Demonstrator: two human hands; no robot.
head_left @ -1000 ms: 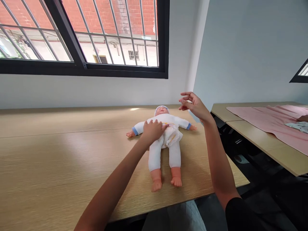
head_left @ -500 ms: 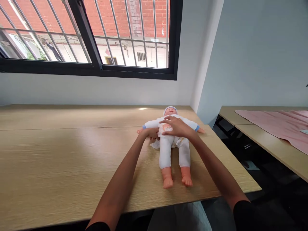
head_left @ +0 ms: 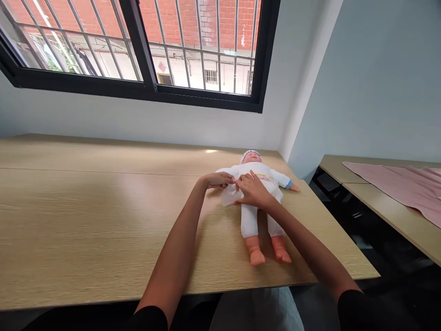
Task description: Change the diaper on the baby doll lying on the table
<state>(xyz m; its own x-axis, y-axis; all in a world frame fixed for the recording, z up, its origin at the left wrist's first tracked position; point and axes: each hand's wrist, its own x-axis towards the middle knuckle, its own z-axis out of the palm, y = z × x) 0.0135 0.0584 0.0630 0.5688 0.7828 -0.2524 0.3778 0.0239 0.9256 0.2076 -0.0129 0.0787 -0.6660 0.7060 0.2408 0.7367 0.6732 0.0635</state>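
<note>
A baby doll (head_left: 248, 220) in white clothes and a patterned cap lies on its back on the wooden table, its bare feet toward me. Around its waist sits a white diaper (head_left: 227, 196), whose thin side flap sticks out to the left. My left hand (head_left: 220, 179) is closed in a pinch at the upper edge of this flap. Just to its right, my right hand (head_left: 253, 189) lies over the doll's belly, thumb and fingers closed on the diaper near the left fingertips. The doll's left-side sleeve end is covered by my left hand.
The table (head_left: 103, 230) runs wide to the left, and its right edge is close to the doll. Across a gap stands a second table (head_left: 339, 172) with a pink cloth (head_left: 396, 181) on it. A barred window (head_left: 206, 46) is in the wall behind.
My right hand has come down from above the belly to the diaper beside my left hand. The side flap is now pulled up and out. The view has tilted and shifted slightly.
</note>
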